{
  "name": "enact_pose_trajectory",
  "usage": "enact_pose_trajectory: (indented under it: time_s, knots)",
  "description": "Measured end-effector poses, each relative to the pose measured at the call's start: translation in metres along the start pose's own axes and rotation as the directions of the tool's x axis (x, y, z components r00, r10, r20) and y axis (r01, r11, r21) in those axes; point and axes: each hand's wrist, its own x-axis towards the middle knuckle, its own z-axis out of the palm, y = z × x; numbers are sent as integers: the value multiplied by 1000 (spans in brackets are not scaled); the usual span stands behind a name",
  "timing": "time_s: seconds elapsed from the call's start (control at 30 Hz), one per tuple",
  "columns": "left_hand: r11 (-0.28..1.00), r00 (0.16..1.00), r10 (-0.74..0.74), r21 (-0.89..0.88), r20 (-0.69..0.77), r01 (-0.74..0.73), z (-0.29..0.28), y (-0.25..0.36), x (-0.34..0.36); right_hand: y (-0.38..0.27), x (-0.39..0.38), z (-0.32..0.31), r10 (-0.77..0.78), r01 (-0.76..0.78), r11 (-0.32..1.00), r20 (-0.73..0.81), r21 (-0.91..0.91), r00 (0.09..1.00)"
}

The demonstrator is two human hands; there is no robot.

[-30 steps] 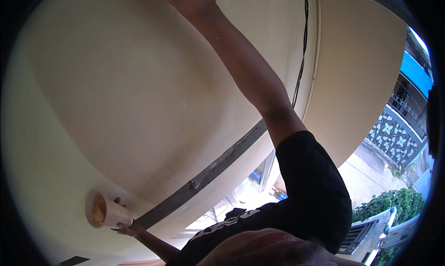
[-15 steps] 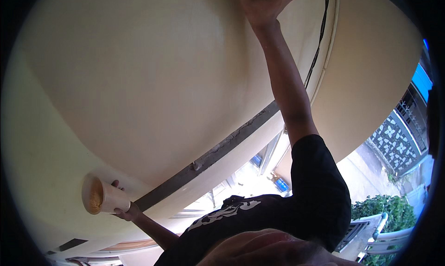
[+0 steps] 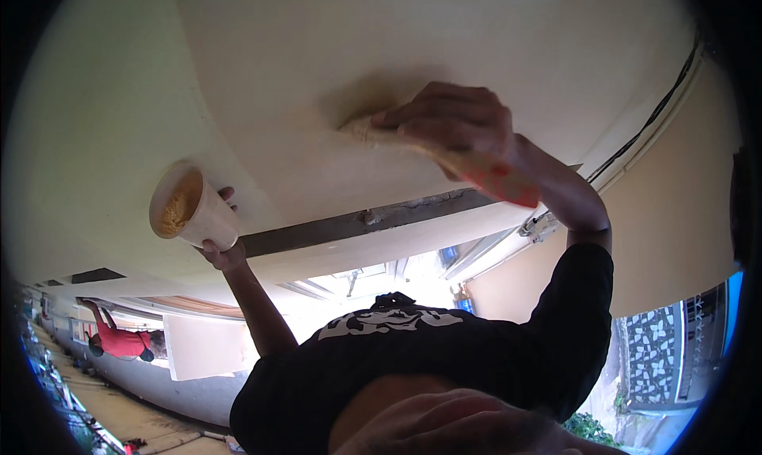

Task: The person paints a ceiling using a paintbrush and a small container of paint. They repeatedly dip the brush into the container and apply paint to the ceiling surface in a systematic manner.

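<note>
In my left hand (image 3: pixel 225 249) is a white paint cup (image 3: pixel 213 219), tilted so that its mouth shows tan, paint-like stuff inside. My fingers wrap round its side. On the right, my right hand (image 3: pixel 464 122) is closed on a paintbrush (image 3: pixel 444 153), pale with red marks toward its far end and smeared by motion. Its pale tip lies against the cream wall surface (image 3: pixel 294 66), or very close to it. A darker shadow falls beside the tip.
A grey ledge (image 3: pixel 341 226) with a rough edge runs below the wall surface. Dark cables (image 3: pixel 659 110) follow the right side. A person in a red shirt (image 3: pixel 123 342) is far off at lower left. A patterned gate (image 3: pixel 652 356) stands at lower right.
My right hand has come down and left from the top edge, bringing the paintbrush into full view. My left hand and the cup sit higher in the picture. The whole view has turned.
</note>
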Motion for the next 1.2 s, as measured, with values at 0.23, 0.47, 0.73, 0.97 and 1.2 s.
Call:
enact_pose_trajectory:
  time_s: [0.23, 0.47, 0.73, 0.97, 1.2]
  knots:
    - [987, 999, -15, -160, 37, 21, 10, -6, -2, 59, 93, -125, -547, 240, 618, -190, -749, 815]
    - [981, 999, -27, -192, 45, 35, 7, -7, -3, -42, -36, 64, -283, 312, 885, 132, -346, 950]
    - [988, 999, -25, -154, 35, 30, 4, 5, 2, 30, 87, -32, -184, 137, 962, -188, -238, 965]
    - [982, 994, -95, -156, 60, 103, 1, -7, -6, 37, 95, -8, -513, 377, 620, 8, -688, 858]
    - [978, 989, -124, -180, -82, 108, -16, -26, -34, -43, -29, 118, -275, 302, 949, 231, -87, 933]
